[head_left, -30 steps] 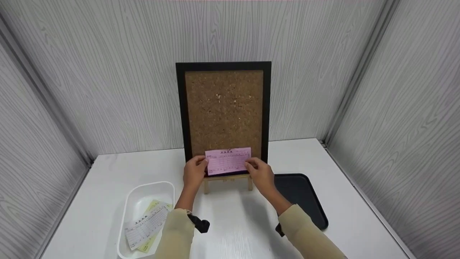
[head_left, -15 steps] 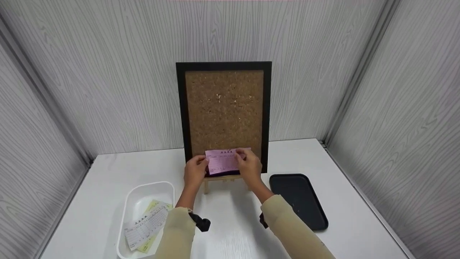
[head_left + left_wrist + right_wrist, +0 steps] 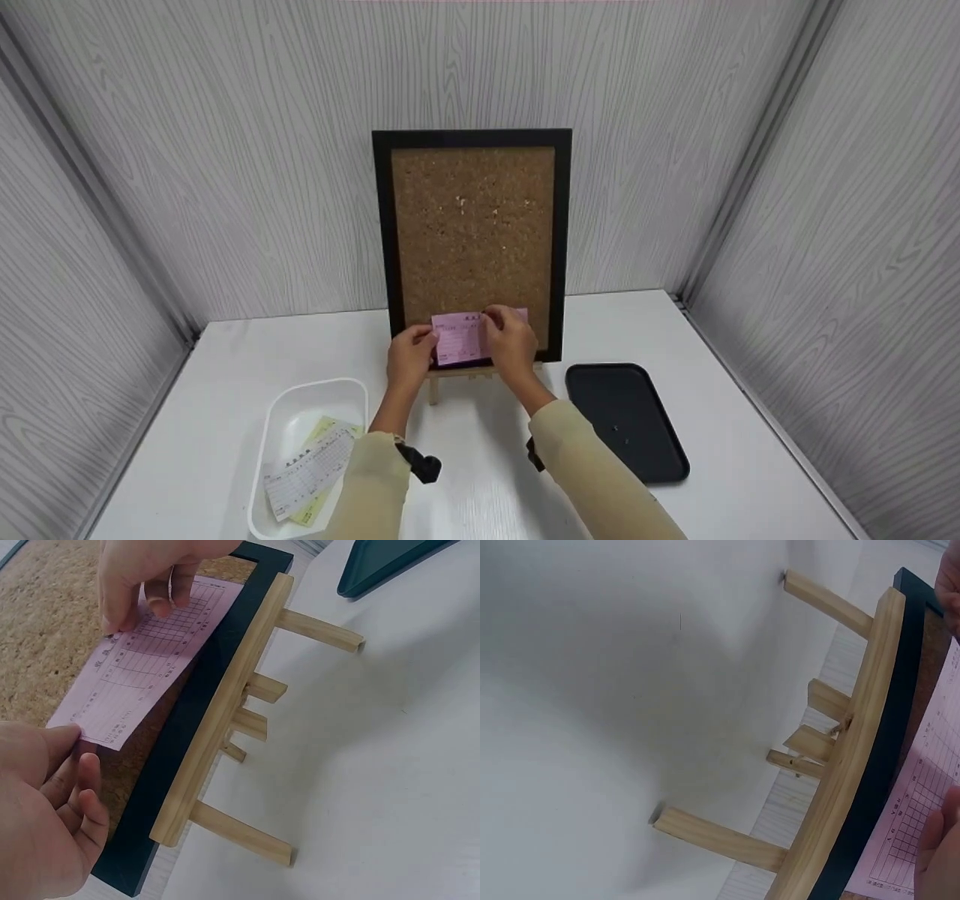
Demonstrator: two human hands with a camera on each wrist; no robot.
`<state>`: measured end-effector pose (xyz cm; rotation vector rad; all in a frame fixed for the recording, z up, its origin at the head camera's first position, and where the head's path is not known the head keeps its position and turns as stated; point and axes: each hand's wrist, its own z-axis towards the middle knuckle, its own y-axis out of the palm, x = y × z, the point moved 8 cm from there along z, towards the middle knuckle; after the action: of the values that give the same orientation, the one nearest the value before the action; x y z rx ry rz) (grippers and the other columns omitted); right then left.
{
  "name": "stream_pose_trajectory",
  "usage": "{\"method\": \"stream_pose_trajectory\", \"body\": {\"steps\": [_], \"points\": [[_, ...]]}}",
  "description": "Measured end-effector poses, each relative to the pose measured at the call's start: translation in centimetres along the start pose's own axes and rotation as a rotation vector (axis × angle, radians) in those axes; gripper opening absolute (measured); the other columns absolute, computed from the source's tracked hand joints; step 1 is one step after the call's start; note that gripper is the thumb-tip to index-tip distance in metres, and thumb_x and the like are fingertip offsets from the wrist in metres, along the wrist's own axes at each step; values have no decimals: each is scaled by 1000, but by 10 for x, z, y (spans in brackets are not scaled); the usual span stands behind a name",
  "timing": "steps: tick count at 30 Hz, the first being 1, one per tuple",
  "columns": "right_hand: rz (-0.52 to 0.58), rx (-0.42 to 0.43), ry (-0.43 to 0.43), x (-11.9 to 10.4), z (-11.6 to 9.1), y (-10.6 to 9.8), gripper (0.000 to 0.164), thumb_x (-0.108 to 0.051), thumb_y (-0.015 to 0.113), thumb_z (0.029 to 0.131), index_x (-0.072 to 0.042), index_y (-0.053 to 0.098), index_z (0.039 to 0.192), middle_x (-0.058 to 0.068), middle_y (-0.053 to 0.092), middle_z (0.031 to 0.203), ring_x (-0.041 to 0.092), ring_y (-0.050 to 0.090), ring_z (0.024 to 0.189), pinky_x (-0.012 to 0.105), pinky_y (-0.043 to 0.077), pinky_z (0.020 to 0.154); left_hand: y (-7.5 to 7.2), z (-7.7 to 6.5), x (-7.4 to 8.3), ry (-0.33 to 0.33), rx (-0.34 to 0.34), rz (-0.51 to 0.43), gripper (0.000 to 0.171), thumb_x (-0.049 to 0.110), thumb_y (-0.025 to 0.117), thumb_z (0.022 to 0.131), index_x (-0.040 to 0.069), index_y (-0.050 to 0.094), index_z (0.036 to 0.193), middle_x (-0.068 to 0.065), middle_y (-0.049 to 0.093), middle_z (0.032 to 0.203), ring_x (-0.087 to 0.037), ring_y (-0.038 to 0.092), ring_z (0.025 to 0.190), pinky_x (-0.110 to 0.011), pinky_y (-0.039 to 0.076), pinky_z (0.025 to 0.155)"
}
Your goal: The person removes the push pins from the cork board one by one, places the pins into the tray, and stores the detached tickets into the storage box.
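A pink printed slip [image 3: 459, 341] lies against the lower part of a cork board [image 3: 476, 225] in a black frame. My left hand [image 3: 411, 356] pinches the slip's left edge; in the left wrist view the thumb [image 3: 64, 739] lies over its corner. Reaching across the slip, my right hand [image 3: 511, 341] has its fingertips at the middle of the top edge. There the left wrist view shows a small dark thing [image 3: 112, 634] under a fingertip; I cannot tell whether that hand pinches it. Other fingers of this hand are bent over the slip.
A wooden easel [image 3: 225, 705] holds up the board. At the front left stands a white bin [image 3: 259, 457] with a white slip [image 3: 307, 472] over a yellow one [image 3: 307, 514]. A black tray [image 3: 637, 405] with several tiny dark bits lies to the right.
My right hand has left the slip's right edge and moved left to the middle of its top edge. My left hand stays at the left edge, and the slip has hardly moved.
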<state>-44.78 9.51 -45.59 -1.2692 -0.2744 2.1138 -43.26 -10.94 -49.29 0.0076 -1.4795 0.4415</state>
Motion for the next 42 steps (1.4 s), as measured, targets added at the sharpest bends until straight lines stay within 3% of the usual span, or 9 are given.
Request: {"method": "stream_pose_trajectory", "body": {"steps": [10, 22, 29, 37, 42], "points": [[-23, 8, 18, -3, 1, 5, 11, -25, 69, 96, -16, 72, 103, -1, 73, 99, 17, 68, 91, 42, 53, 82, -1, -1, 0, -12, 2, 13, 25, 22, 64, 98, 6, 72, 116, -10, 74, 99, -12, 61, 64, -25, 48, 60], [-14, -11, 35, -2, 3, 5, 11, -26, 70, 96, -15, 70, 99, -1, 69, 94, 16, 62, 85, 41, 48, 79, -2, -2, 0, -11, -3, 15, 25, 21, 63, 99, 6, 72, 117, -12, 73, 105, -15, 64, 70, -25, 50, 63], [-102, 24, -40, -8, 0, 5, 9, -25, 71, 96, -17, 70, 100, -2, 69, 98, 15, 65, 89, 39, 52, 77, 0, -1, -3, -22, -3, 8, 26, 21, 63, 98, 6, 72, 117, -13, 73, 108, -15, 63, 70, -26, 51, 64], [-232, 135, -180, -23, -4, 1, 7, -22, 71, 95, -16, 70, 98, -1, 67, 99, 18, 67, 89, 40, 53, 67, 2, -1, -3, -26, -8, 4, 26, 22, 64, 98, 6, 72, 117, -12, 74, 107, -16, 65, 71, -27, 53, 65], [-203, 128, -166, -22, -5, 4, 7, -20, 70, 96, -15, 70, 102, 1, 68, 102, 19, 68, 93, 42, 54, 73, 1, -1, -2, -23, -8, -13, 26, 20, 64, 98, 5, 72, 117, -13, 74, 105, -15, 63, 70, -25, 51, 63]]}}
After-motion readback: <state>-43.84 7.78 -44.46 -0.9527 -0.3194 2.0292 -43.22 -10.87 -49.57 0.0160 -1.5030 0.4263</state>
